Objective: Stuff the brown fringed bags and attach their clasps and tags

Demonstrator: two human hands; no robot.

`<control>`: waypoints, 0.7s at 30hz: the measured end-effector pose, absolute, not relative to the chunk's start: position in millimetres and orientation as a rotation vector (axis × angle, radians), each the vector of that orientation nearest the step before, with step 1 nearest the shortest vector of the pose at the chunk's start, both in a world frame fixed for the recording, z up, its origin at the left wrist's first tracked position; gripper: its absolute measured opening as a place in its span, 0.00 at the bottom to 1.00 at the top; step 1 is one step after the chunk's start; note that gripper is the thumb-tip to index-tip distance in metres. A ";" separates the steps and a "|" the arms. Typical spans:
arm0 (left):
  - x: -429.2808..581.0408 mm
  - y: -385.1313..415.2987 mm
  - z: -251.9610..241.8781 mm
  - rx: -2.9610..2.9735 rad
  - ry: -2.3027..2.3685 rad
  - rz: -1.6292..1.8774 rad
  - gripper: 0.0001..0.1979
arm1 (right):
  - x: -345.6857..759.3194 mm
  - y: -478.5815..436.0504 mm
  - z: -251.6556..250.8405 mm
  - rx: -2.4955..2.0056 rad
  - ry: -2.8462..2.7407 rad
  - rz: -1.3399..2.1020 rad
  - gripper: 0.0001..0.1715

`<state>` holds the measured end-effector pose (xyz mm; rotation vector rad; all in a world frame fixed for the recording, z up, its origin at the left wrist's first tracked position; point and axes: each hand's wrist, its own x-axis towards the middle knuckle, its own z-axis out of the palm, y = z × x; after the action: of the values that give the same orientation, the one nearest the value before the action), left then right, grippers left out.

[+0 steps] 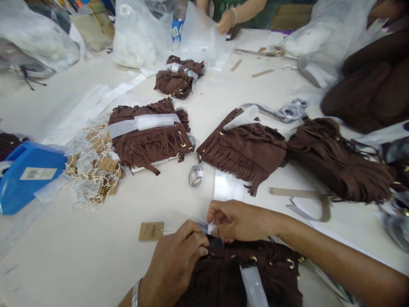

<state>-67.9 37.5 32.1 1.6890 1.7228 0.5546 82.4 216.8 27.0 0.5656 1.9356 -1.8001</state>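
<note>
A brown fringed suede bag (243, 277) lies at the near table edge under both hands. My left hand (174, 266) is closed, pinching the bag's top edge. My right hand (238, 219) is closed too, pinching a small white strip of plastic wrap at that same edge, fingertips almost touching the left hand's. A brown paper tag (151, 231) on a string lies just left of the hands. A clear plastic band (254, 285) crosses the bag's front.
More brown fringed bags (150, 134) (244, 147) (338, 160) (177, 79) lie across the white table (79, 256). A heap of strung paper tags (96, 166) and a blue box (27, 175) sit at left. Plastic bags (140, 34) pile at the back, where another person's hand (226, 21) works.
</note>
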 end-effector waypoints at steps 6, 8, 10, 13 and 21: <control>-66.7 39.7 33.2 1.695 1.695 0.632 0.09 | 80.9 216.4 21.1 0.580 1.617 -1.932 0.20; -66.0 41.1 28.2 1.757 1.730 0.607 0.10 | 78.8 213.3 17.8 0.562 1.655 -1.861 0.20; -65.1 42.4 20.9 1.831 1.768 0.598 0.11 | 77.2 208.0 11.7 0.556 1.737 -1.786 0.20; -64.6 44.1 10.5 1.895 1.809 0.619 0.13 | 76.4 200.8 0.6 0.519 1.822 -1.747 0.18; -73.4 49.5 -0.7 2.048 1.761 0.656 0.05 | 72.7 203.1 -7.2 0.141 1.929 -1.588 0.05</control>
<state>-73.4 49.5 -0.7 2.0482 1.7609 0.6559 72.7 203.1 -7.2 0.1415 1.9287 -1.5882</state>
